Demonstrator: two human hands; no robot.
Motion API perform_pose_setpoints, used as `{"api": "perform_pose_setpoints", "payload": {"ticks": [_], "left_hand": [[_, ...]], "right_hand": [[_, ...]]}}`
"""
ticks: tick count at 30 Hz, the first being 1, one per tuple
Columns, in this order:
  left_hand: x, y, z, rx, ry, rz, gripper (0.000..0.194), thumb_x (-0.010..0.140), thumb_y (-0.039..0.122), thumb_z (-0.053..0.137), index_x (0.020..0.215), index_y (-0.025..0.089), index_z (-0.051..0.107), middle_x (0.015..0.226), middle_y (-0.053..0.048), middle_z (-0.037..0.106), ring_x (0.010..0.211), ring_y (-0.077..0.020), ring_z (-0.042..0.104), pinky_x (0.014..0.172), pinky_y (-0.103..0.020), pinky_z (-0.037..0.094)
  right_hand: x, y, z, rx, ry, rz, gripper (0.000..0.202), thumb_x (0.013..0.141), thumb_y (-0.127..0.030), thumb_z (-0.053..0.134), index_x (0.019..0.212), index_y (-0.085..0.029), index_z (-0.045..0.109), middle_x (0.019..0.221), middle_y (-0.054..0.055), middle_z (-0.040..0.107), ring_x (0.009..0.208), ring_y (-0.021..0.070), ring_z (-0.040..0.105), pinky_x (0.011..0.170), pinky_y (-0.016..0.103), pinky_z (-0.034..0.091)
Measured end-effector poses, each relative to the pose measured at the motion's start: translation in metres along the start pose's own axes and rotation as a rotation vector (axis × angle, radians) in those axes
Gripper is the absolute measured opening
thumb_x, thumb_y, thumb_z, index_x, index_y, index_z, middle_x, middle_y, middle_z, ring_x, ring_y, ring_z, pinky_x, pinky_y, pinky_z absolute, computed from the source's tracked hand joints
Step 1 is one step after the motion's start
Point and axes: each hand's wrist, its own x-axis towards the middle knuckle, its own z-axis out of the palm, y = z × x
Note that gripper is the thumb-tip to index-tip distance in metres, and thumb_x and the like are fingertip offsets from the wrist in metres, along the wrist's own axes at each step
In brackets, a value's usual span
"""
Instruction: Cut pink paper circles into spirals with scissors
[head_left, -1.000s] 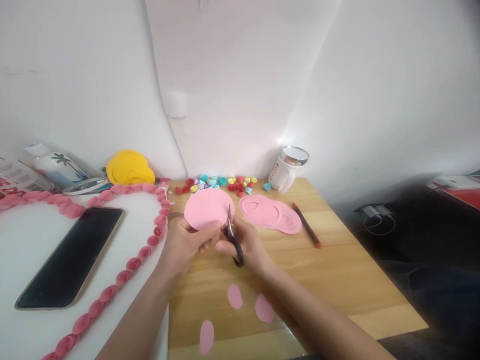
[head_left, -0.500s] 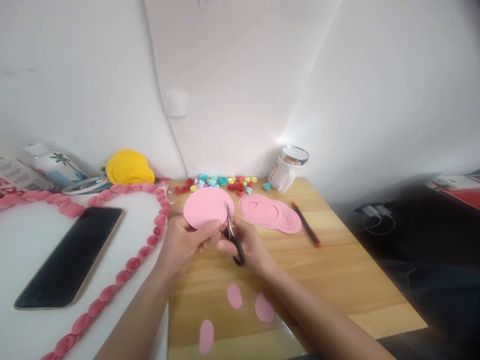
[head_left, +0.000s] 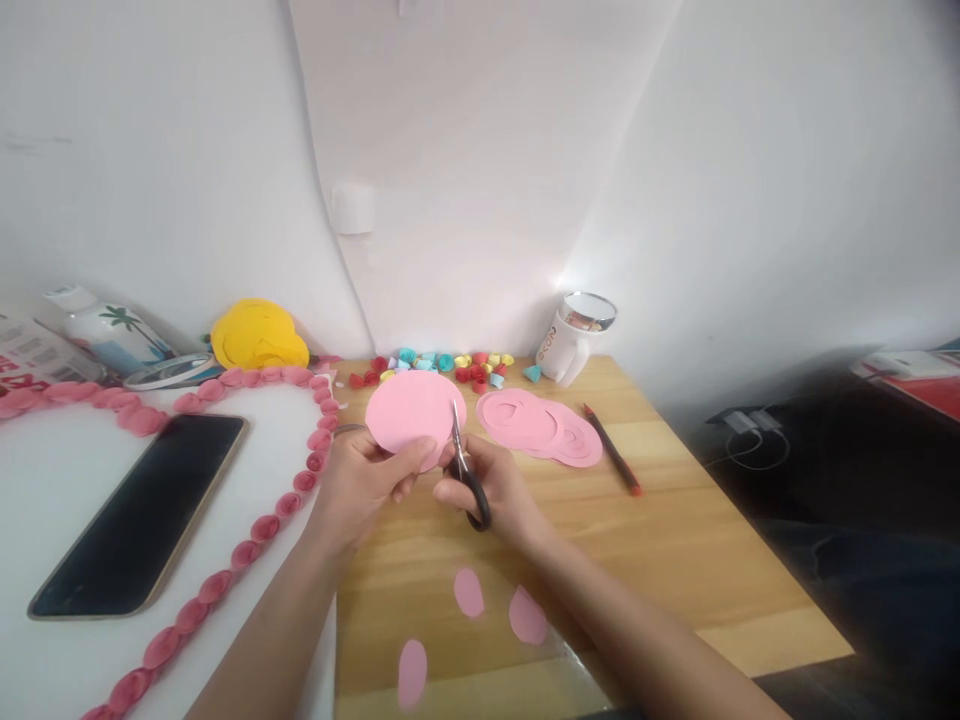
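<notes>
A round pink paper disc is pinched in my left hand, thumb on top near its lower edge. My right hand is wrapped round black-handled scissors, whose blades point away from me and lie at the disc's right side. Beyond them, several spiral-cut pink paper circles overlap on the wooden table. Nearer to me lie small pink paper scraps: one oval piece, a pointed piece and another oval piece.
Small coloured paper rolls line the wall beside a white mug. A black-and-red pen lies right of the circles. To the left, a phone rests on a white board edged with pink paper roses; yellow paper stands behind.
My left hand and the pink disc have shifted very slightly left. The scissors stay at the disc's right side, and the table things look unchanged.
</notes>
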Motion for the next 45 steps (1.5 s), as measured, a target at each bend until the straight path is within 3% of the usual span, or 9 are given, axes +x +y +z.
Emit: {"api": "perform_pose_setpoints", "payload": {"ticks": [7, 12, 19, 27, 35, 45], "left_hand": [[0.0004, 0.0023, 0.0021, -0.1, -0.03, -0.028, 0.023, 0.07, 0.03, 0.062, 0.054, 0.015, 0.055, 0.04, 0.004, 0.049, 0.036, -0.0065, 0.04, 0.039, -0.021, 0.031], [-0.0029, 0.0064, 0.0037, 0.015, 0.018, -0.042, 0.03, 0.067, 0.028, 0.063, 0.044, 0.015, 0.05, 0.037, 0.004, 0.046, 0.038, -0.0061, 0.04, 0.041, -0.019, 0.033], [-0.0031, 0.0056, 0.0043, 0.065, -0.008, -0.021, 0.028, 0.067, 0.03, 0.063, 0.045, 0.016, 0.052, 0.038, 0.004, 0.047, 0.037, -0.0064, 0.041, 0.039, -0.019, 0.033], [-0.0022, 0.0028, 0.0025, 0.029, -0.01, -0.026, 0.023, 0.068, 0.028, 0.063, 0.051, 0.015, 0.056, 0.04, 0.004, 0.047, 0.038, -0.0061, 0.04, 0.04, -0.019, 0.032], [-0.002, 0.009, 0.0033, 0.038, -0.004, -0.044, 0.025, 0.067, 0.026, 0.062, 0.047, 0.015, 0.054, 0.038, 0.004, 0.046, 0.037, -0.0061, 0.04, 0.039, -0.019, 0.031], [-0.0003, 0.0018, -0.0002, -0.067, -0.029, -0.025, 0.02, 0.068, 0.027, 0.065, 0.054, 0.016, 0.056, 0.04, 0.005, 0.047, 0.038, -0.0053, 0.039, 0.04, -0.019, 0.03]], "right_hand": [[0.0, 0.0016, 0.0031, -0.009, 0.009, 0.004, 0.04, 0.059, -0.044, 0.073, 0.076, -0.017, 0.049, 0.052, -0.007, 0.041, 0.045, 0.0059, 0.031, 0.042, 0.019, 0.025], [0.0001, -0.0013, 0.0038, -0.007, -0.006, -0.01, 0.041, 0.06, -0.043, 0.073, 0.079, -0.016, 0.049, 0.054, -0.007, 0.041, 0.048, 0.0066, 0.033, 0.044, 0.019, 0.027], [0.001, -0.0017, 0.0004, -0.019, -0.014, -0.06, 0.045, 0.059, -0.042, 0.075, 0.086, -0.018, 0.048, 0.059, -0.005, 0.042, 0.053, 0.0088, 0.04, 0.049, 0.021, 0.032], [0.001, -0.0053, 0.0018, -0.026, -0.024, -0.056, 0.045, 0.059, -0.044, 0.074, 0.083, -0.017, 0.047, 0.056, -0.007, 0.038, 0.05, 0.0072, 0.033, 0.045, 0.02, 0.028], [0.0007, -0.0044, 0.0018, -0.018, -0.014, -0.029, 0.045, 0.058, -0.046, 0.073, 0.08, -0.018, 0.045, 0.056, -0.007, 0.038, 0.049, 0.007, 0.032, 0.046, 0.021, 0.028], [0.0009, -0.0033, 0.002, 0.007, -0.001, -0.022, 0.044, 0.057, -0.044, 0.075, 0.078, -0.017, 0.048, 0.057, -0.006, 0.04, 0.05, 0.0073, 0.033, 0.047, 0.021, 0.027]]}}
